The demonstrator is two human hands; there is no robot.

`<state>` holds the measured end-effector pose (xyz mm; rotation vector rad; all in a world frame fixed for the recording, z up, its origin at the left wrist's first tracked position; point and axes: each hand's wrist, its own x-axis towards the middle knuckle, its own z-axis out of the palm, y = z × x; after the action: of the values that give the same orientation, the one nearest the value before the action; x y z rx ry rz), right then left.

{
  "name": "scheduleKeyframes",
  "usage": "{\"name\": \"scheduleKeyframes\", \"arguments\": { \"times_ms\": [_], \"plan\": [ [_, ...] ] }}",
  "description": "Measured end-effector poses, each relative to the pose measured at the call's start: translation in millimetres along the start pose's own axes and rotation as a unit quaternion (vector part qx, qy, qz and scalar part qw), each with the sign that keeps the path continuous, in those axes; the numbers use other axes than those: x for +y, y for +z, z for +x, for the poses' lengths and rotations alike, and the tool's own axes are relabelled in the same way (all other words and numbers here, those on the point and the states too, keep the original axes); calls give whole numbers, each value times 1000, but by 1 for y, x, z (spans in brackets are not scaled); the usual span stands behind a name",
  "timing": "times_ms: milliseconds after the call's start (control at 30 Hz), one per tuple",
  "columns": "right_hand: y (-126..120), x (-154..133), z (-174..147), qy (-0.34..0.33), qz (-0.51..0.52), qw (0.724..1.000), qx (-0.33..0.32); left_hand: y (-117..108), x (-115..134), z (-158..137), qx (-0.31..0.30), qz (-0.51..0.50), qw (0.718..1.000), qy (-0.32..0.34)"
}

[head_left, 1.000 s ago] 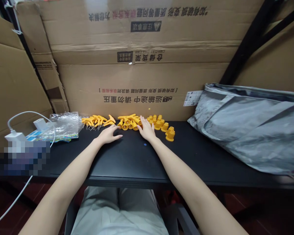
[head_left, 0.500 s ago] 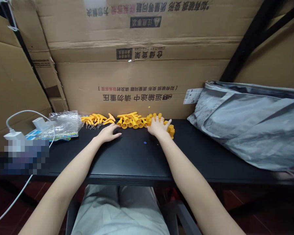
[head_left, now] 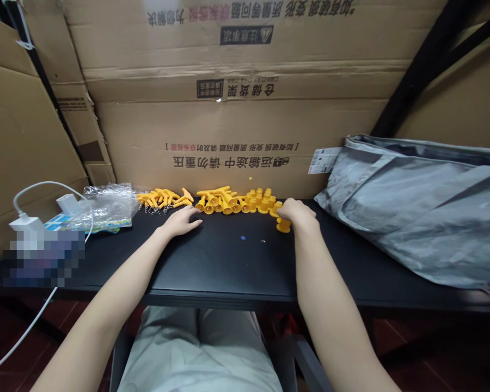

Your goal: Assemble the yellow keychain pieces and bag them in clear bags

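Nearest, at the bottom, pale trousers (head_left: 196, 348) show the lap of a seated person, whose bare forearms stretch over a black counter (head_left: 220, 267). On the left stand a pixelated object (head_left: 44, 262) and a white plug (head_left: 28, 232) with a looping white cable (head_left: 49, 186). Toward the middle lies a small blue speck (head_left: 243, 238).

Farther in, the left hand (head_left: 182, 220) is loosely spread, thumb apart from the fingers, its fingertips at the left end of a cluster of yellow funnel-shaped pieces (head_left: 227, 208); whether they touch is unclear. The right hand (head_left: 300, 213) curls downward beside yellow cup-shaped pieces (head_left: 283, 226), at the right end of the row; its fingers are mostly hidden, so whether it grips one cannot be told. More cups stand between it and the funnels. Left of the funnels lie yellow handles (head_left: 163, 197) with silver spirals, then clear plastic packaging (head_left: 110, 207).

A large grey bag (head_left: 416, 212) fills the right side. Behind everything rises a cardboard panel (head_left: 237, 122) with upside-down Chinese printing.
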<state>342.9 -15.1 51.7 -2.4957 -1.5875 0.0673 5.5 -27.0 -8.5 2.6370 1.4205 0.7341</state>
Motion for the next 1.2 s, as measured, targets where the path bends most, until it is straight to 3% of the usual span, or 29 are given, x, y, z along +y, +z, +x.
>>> {"name": "scheduleKeyframes", "arguments": {
  "times_ms": [100, 267, 567, 667, 800, 900, 1200],
  "plan": [
    [1, -4, -3, -31, 6, 999, -29, -1, -1, 0, 2, -2, 1000, 0],
    [3, -18, -17, -63, 21, 997, -24, -5, -1, 1, 18, 17, 999, -24],
    [10, -23, -17, -77, 17, 997, -15, -15, -26, -3, 116, 134, 966, -185],
    [12, -30, -20, -110, 25, 993, -25, -11, -39, -5, 97, 150, 959, -220],
    [19, -44, -28, -175, 57, 982, -40, 0, -49, -6, 47, 108, 975, -188],
    [27, -54, -35, -230, 86, 967, -60, 5, -52, -6, 33, 85, 974, -206],
    [43, -70, -42, -254, 160, 951, -75, 6, -46, -6, 49, 129, 961, -241]
  ]
}}
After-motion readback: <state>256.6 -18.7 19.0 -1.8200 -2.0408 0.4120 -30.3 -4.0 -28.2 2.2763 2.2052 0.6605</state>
